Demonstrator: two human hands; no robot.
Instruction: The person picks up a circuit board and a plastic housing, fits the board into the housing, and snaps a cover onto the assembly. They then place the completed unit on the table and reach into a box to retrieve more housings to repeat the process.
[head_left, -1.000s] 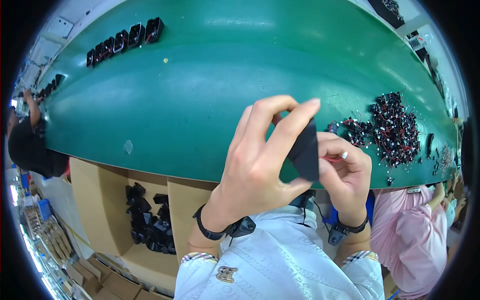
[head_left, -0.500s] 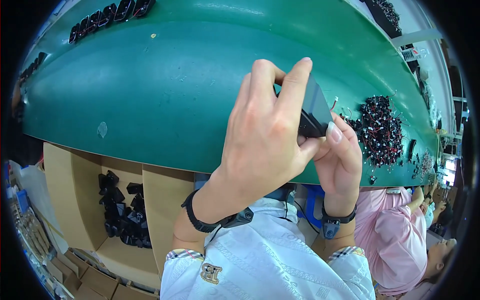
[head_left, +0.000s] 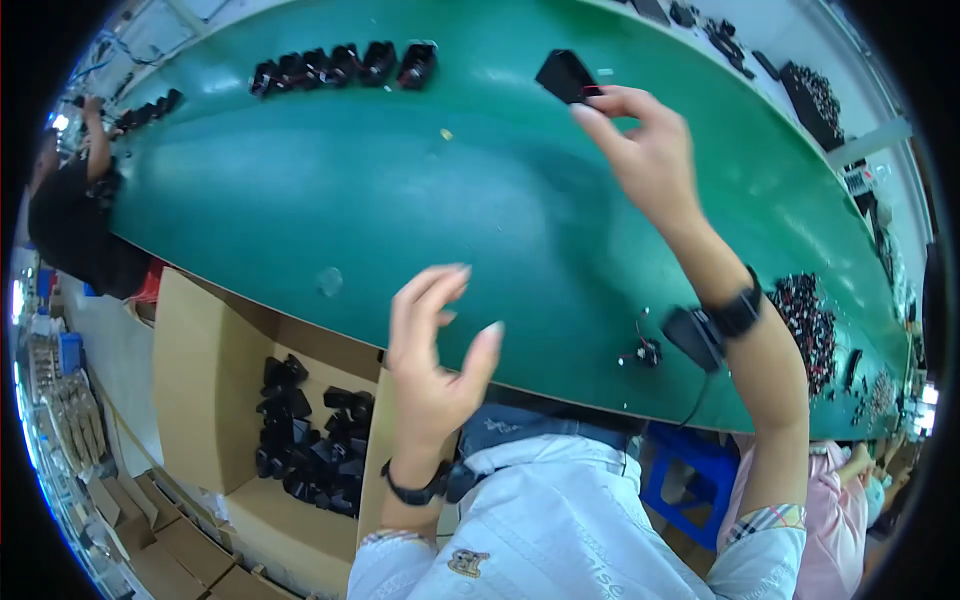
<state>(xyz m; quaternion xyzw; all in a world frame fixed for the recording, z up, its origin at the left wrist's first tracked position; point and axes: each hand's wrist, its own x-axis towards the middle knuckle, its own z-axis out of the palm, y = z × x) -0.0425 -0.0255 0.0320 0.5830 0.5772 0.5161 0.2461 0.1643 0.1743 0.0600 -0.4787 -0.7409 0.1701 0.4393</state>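
Note:
My right hand (head_left: pixel 650 150) reaches out over the far side of the green table, thumb and fingers pinching the corner of a black plastic housing (head_left: pixel 563 77). A bit of red wire shows at that corner. Nearer to me, my left hand (head_left: pixel 435 350) hovers by the table's front edge with its fingers apart and nothing in them. A row of similar black housings (head_left: pixel 342 66) with wires stands at the far left of the table.
An open cardboard box (head_left: pixel 205 385) holding several black housings (head_left: pixel 340 450) stands against the table's front edge. Small wired black parts (head_left: pixel 805 325) are heaped at the right, with a small wired part (head_left: pixel 645 352) nearer. Other people sit left and right; a blue stool (head_left: pixel 690 470) stands below.
My hands have come apart. The right one has carried the black housing away to the far side of the table, while the left has let go and drawn back toward me.

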